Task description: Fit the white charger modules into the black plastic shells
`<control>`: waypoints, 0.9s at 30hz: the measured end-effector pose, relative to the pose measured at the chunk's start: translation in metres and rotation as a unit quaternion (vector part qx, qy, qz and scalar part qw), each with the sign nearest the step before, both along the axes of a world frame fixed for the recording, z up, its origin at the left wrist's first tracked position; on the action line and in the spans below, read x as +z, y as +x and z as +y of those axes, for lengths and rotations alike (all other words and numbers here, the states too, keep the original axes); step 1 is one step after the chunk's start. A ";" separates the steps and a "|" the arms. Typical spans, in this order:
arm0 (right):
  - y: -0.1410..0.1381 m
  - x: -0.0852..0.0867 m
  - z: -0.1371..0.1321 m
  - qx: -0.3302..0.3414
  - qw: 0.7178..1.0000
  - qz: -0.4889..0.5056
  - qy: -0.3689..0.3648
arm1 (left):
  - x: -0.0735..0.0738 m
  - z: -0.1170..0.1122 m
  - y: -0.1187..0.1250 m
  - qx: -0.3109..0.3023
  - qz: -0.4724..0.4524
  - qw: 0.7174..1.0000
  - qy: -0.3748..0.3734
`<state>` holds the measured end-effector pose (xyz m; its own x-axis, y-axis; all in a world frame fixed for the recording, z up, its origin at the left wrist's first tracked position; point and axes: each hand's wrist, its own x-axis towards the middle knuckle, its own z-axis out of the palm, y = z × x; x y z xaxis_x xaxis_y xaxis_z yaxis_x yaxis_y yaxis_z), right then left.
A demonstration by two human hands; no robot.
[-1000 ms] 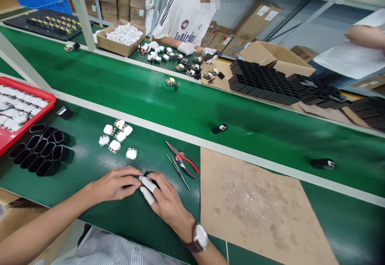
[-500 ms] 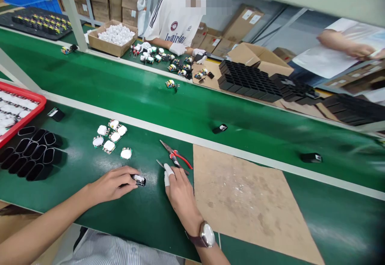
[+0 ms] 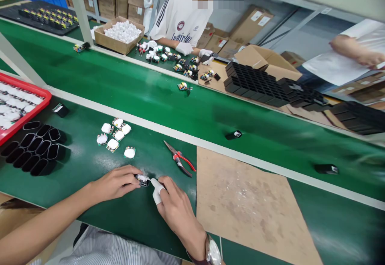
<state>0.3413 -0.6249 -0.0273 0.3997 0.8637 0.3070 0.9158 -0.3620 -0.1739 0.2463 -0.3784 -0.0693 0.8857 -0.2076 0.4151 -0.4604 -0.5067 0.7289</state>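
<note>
My left hand (image 3: 118, 183) grips a small black plastic housing (image 3: 142, 180) between thumb and fingers. Its open end faces right and shows a white-topped circuit board inside. My right hand (image 3: 176, 205), with white finger cots on two fingers, is closed on a slim metal tool (image 3: 149, 179). The tip is at the housing's opening; most of the tool is hidden by the fingers, so its kind is unclear. Red-handled pliers (image 3: 179, 157) lie just beyond my right hand. Several circuit boards with white tops (image 3: 119, 135) lie beyond my left hand.
Several empty black housings (image 3: 36, 148) stand at left beside a red tray (image 3: 45, 98). Brown cardboard (image 3: 240, 201) lies at right. Across the green conveyor belt (image 3: 135, 92), which carries housings and a board, a co-worker (image 3: 183, 20) handles parts.
My right hand has moved left from beside the pliers to the housing, bringing the slim tool from the table. My left hand still holds the housing. Items on the belt have shifted right.
</note>
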 end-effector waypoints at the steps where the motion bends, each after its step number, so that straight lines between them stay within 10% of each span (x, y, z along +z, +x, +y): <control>1: -0.001 0.000 0.001 -0.002 1.000 -0.001 -0.004 | 0.000 0.000 0.000 0.000 -0.001 1.000 0.001; 22: -0.005 0.030 0.006 0.011 0.996 -0.058 -0.062 | 0.000 0.000 -0.001 0.018 -0.010 0.999 0.049; 27: 0.011 0.001 -0.013 -0.067 0.997 -0.043 -0.008 | 0.000 -0.003 -0.001 0.018 -0.022 0.998 0.055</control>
<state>0.3523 -0.6376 -0.0260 0.4841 0.8096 0.3319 0.8707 -0.4833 -0.0910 0.2455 -0.3811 -0.0696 0.8747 -0.2223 0.4307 -0.4711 -0.5986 0.6478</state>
